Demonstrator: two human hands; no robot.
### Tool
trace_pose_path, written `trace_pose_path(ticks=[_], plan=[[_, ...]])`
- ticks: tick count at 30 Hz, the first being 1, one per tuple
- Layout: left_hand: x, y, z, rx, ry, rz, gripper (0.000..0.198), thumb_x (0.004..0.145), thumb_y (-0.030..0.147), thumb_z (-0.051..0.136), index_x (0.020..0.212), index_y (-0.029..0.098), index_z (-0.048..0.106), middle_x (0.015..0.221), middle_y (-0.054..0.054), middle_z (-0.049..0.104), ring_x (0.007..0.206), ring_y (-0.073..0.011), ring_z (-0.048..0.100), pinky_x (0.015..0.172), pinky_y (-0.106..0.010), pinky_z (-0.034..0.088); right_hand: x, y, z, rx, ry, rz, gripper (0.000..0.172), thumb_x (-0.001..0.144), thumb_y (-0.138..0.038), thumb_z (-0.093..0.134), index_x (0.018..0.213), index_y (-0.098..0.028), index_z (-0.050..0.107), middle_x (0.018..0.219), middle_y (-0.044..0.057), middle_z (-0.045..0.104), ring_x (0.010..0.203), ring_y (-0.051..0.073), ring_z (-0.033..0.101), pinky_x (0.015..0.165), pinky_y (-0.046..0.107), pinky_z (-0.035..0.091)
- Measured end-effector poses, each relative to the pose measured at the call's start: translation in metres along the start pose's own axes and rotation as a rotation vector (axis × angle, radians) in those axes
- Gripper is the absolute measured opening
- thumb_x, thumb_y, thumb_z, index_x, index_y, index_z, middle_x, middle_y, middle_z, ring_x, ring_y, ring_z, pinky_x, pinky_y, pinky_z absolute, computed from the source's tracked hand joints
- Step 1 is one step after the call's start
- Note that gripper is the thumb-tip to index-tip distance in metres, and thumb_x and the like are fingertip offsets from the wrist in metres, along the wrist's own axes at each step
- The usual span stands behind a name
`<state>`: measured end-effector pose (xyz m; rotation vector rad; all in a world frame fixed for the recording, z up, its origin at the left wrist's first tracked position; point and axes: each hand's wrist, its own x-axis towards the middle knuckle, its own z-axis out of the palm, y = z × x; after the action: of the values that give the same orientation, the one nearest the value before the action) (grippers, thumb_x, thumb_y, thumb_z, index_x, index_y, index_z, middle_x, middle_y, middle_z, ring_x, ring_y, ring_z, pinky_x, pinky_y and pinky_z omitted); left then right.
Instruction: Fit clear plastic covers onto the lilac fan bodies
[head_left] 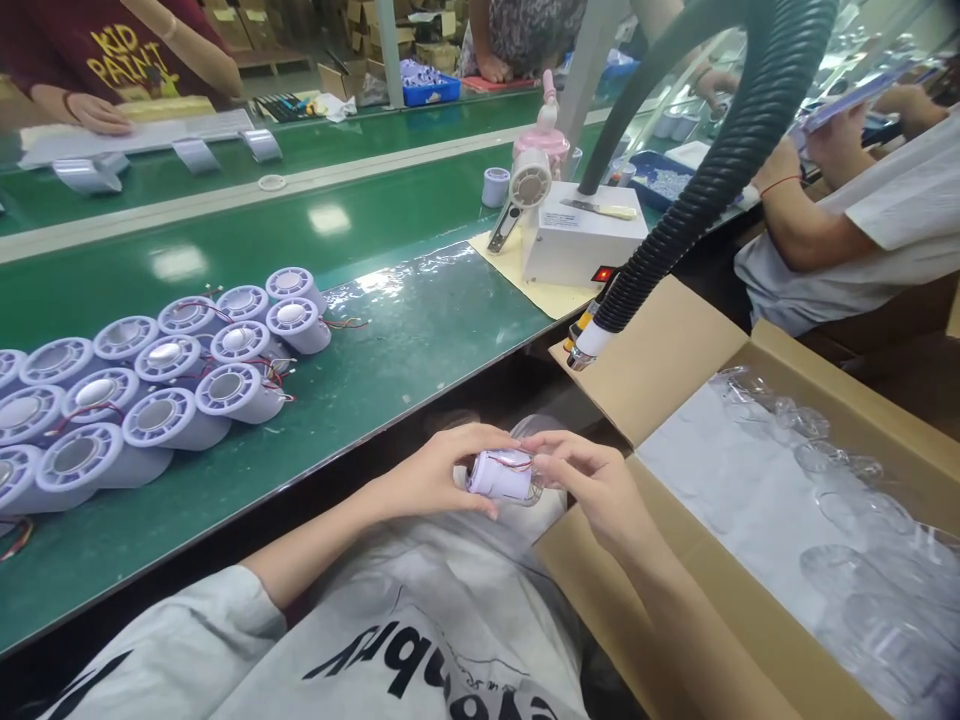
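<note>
Over my lap I hold a small lavender cylindrical fan housing (501, 476) with red and black wires along its side. My left hand (450, 468) is wrapped round its left end, thumb below and fingers on top. My right hand (589, 480) pinches at the right end, near the wires and a clear plastic part (537, 488); exactly what its fingertips grip is partly hidden. On the bench to the left stand rows of similar lavender fan housings (238, 390), some with loose wires.
A cardboard box (667, 500) with clear plastic covers (855, 500) stands at my right. A black corrugated hose (697, 210) hangs above it. On the green bench (390, 340) sit a white box device (577, 240) and a handheld fan (529, 180). Co-workers sit across and right.
</note>
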<state>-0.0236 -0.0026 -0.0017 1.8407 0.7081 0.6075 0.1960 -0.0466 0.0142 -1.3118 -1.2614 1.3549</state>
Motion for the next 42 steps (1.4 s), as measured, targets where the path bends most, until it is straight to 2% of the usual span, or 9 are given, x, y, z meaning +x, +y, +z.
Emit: trace_pose_path(ticks=[2,4,7,9,13,21,29,37,42], plan=[[-0.001,0.005,0.001,-0.147,-0.015,-0.068,0.070,0.068,0.039,0.083,0.131,0.025,0.058,0.125,-0.011,0.062,0.113,-0.0270,0.059,0.096,-0.041,0.050,-0.002,0.003,-0.003,0.091,-0.033,-0.001,0.024,0.082,-0.037,0.072,0.065,-0.021,0.071,0.107,0.009,0.071,0.102,0.027,0.065,0.080,0.036,0.054],[-0.001,0.009,0.003,-0.311,0.006,-0.150,0.065,0.070,0.036,0.082,0.129,0.023,0.058,0.122,-0.010,0.062,0.104,-0.0234,0.062,0.089,-0.037,0.053,-0.006,0.004,-0.006,0.061,-0.101,-0.077,0.012,0.080,-0.035,0.076,0.084,-0.024,0.076,0.120,0.008,0.068,0.112,0.029,0.062,0.087,0.039,0.055],[-0.003,0.010,0.006,-0.529,0.028,-0.242,0.061,0.073,0.036,0.079,0.128,0.022,0.057,0.120,-0.010,0.062,0.093,-0.0190,0.064,0.078,-0.032,0.056,-0.014,0.006,-0.008,-0.203,-0.146,-0.279,0.040,0.076,-0.024,0.081,0.114,-0.030,0.069,0.136,0.006,0.060,0.123,0.029,0.057,0.101,0.044,0.049],[-0.004,0.009,0.007,-0.594,0.011,-0.273,0.065,0.073,0.039,0.079,0.131,0.023,0.055,0.119,-0.010,0.062,0.090,-0.0193,0.065,0.073,-0.031,0.056,-0.020,0.007,-0.009,-0.351,-0.133,-0.381,0.043,0.080,-0.020,0.077,0.120,-0.030,0.064,0.138,0.006,0.058,0.124,0.028,0.056,0.105,0.045,0.046],[-0.006,0.008,0.005,-0.423,-0.028,-0.180,0.078,0.065,0.035,0.085,0.136,0.027,0.054,0.133,-0.011,0.059,0.112,-0.0261,0.061,0.091,-0.037,0.052,-0.028,0.006,-0.013,-0.411,-0.169,-0.414,0.042,0.086,-0.023,0.071,0.125,-0.029,0.057,0.139,0.007,0.056,0.123,0.027,0.057,0.102,0.042,0.050],[-0.008,0.022,-0.001,-0.251,-0.066,-0.004,0.075,0.068,0.027,0.084,0.136,0.029,0.054,0.140,-0.009,0.056,0.129,-0.0279,0.053,0.107,-0.041,0.044,-0.033,-0.005,-0.015,-0.195,-0.246,-0.225,0.043,0.089,-0.023,0.068,0.128,-0.034,0.054,0.131,0.002,0.060,0.116,0.022,0.060,0.094,0.034,0.054],[-0.010,0.021,0.001,-0.261,-0.083,0.021,0.077,0.066,0.021,0.085,0.137,0.030,0.054,0.142,-0.009,0.054,0.133,-0.0267,0.050,0.108,-0.039,0.045,-0.033,-0.005,-0.013,0.086,-0.268,0.072,0.033,0.088,-0.031,0.069,0.119,-0.030,0.056,0.116,0.002,0.063,0.102,0.019,0.062,0.084,0.029,0.053],[-0.011,0.022,0.002,-0.281,-0.094,-0.015,0.073,0.069,0.025,0.083,0.136,0.028,0.055,0.144,-0.011,0.052,0.135,-0.0301,0.047,0.107,-0.044,0.046,-0.030,0.000,-0.010,0.240,-0.244,0.171,0.034,0.086,-0.046,0.068,0.110,-0.023,0.058,0.093,0.002,0.066,0.075,0.016,0.064,0.070,0.029,0.056],[-0.012,0.022,0.002,-0.298,-0.100,-0.021,0.072,0.070,0.024,0.082,0.136,0.029,0.054,0.145,-0.011,0.051,0.136,-0.0295,0.046,0.107,-0.045,0.046,-0.029,0.003,-0.004,0.332,-0.239,0.303,0.041,0.085,-0.056,0.066,0.101,-0.019,0.057,0.084,0.003,0.067,0.065,0.016,0.068,0.063,0.027,0.058]])
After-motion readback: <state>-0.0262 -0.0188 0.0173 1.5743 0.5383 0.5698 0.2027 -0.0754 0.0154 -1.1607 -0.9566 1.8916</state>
